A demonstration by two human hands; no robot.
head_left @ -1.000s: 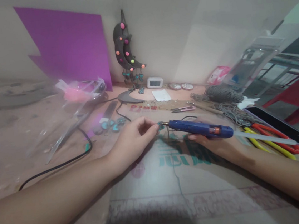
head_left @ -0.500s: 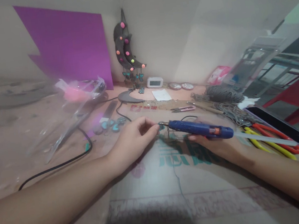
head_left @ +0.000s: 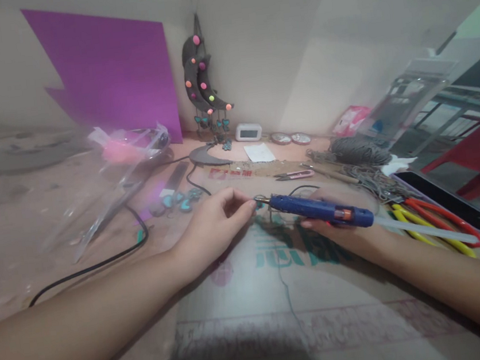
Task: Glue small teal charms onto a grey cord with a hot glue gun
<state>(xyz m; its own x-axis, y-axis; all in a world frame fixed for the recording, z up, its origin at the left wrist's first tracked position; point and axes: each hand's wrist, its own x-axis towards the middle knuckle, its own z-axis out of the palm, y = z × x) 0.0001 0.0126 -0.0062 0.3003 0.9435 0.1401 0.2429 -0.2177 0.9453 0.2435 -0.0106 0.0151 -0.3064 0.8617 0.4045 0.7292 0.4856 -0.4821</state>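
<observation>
My right hand (head_left: 342, 232) grips a blue glue gun (head_left: 319, 210) with a clear glue stick (head_left: 423, 227) sticking out behind. Its metal nozzle points left at the fingertips of my left hand (head_left: 217, 224). That hand is closed in a pinch on a small teal piece (head_left: 259, 203), mostly hidden by the fingers. Both hands hover over a sheet of cardboard (head_left: 287, 290) with green print.
Several teal pieces (head_left: 179, 200) lie left of my hands beside a black cable (head_left: 102, 264). Pink snips (head_left: 294, 175), grey yarn (head_left: 360, 152), a phone (head_left: 445, 198) and red and yellow tools (head_left: 438, 227) lie to the right. A purple sheet (head_left: 118, 78) and moon hangings (head_left: 201, 77) lean at the back wall.
The glue gun's nozzle has shifted slightly left, closer to my left fingertips. The left hand has stayed in place.
</observation>
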